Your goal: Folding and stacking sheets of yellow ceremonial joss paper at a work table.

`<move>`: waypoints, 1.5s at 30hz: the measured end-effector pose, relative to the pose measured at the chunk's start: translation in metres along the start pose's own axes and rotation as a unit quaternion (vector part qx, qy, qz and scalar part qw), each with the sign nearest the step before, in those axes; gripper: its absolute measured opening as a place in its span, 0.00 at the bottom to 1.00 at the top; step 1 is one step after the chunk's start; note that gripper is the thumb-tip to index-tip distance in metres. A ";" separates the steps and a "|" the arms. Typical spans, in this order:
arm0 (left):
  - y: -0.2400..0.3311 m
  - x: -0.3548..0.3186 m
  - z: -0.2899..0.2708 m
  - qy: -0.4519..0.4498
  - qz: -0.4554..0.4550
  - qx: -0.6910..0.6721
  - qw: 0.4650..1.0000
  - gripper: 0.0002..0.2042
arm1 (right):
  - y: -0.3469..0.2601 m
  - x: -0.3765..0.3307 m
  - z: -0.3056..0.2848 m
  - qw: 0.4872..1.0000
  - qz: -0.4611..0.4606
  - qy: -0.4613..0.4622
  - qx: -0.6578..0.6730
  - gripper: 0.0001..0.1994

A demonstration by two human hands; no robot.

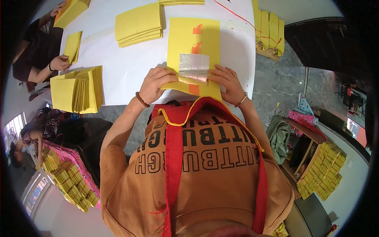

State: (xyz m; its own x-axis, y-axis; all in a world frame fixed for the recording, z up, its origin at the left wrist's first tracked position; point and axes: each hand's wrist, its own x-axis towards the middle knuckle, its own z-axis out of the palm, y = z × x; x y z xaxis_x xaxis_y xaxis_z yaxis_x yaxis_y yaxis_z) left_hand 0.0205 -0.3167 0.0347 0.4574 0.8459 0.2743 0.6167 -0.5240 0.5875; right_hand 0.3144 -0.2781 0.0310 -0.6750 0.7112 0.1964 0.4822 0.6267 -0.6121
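Observation:
A sheet of yellow paper lies before me at the table's front edge. Down its middle runs a broken orange-red strip, partly covered by a silver foil square. My left hand pinches the sheet's near left edge, its fingertips close to the foil. On the other side, my right hand grips the right edge, with fingers reaching onto the foil's right side. The sheet's near edge bends up slightly towards me. Both thumbs are mostly hidden.
Folded yellow paper stacks and a fanned bundle rest on the white table. At the left, a co-worker's hand holds a folded yellow piece. Tied yellow bundles are piled at the right; more bundles lie lower left.

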 end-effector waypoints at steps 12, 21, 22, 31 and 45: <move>-0.005 0.034 0.018 0.045 -0.314 -0.122 0.940 0.16 | 0.013 0.019 0.017 0.941 0.267 0.044 0.203 0.14; -0.019 0.054 0.021 0.036 -0.386 -0.140 0.911 0.17 | 0.000 0.043 0.009 0.918 0.269 0.191 0.219 0.21; -0.021 0.056 0.020 0.034 -0.386 -0.141 0.911 0.17 | 0.002 0.043 0.010 0.907 0.289 0.178 0.250 0.21; -0.034 0.057 0.027 0.060 -0.423 -0.172 0.888 0.17 | 0.015 0.046 0.034 0.864 0.350 0.196 0.305 0.18; -0.007 0.073 0.007 0.193 -0.359 -0.040 0.912 0.13 | 0.008 0.047 0.033 0.857 0.372 0.220 0.281 0.18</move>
State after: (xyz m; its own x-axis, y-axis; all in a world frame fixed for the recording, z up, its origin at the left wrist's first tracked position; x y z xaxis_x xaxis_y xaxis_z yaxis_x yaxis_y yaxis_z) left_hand 0.0541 -0.2519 0.0457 -0.3153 0.9484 0.0346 0.6122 0.1754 0.7710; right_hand 0.2683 -0.2496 0.0102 0.0387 0.9761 -0.2137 0.2592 -0.2164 -0.9413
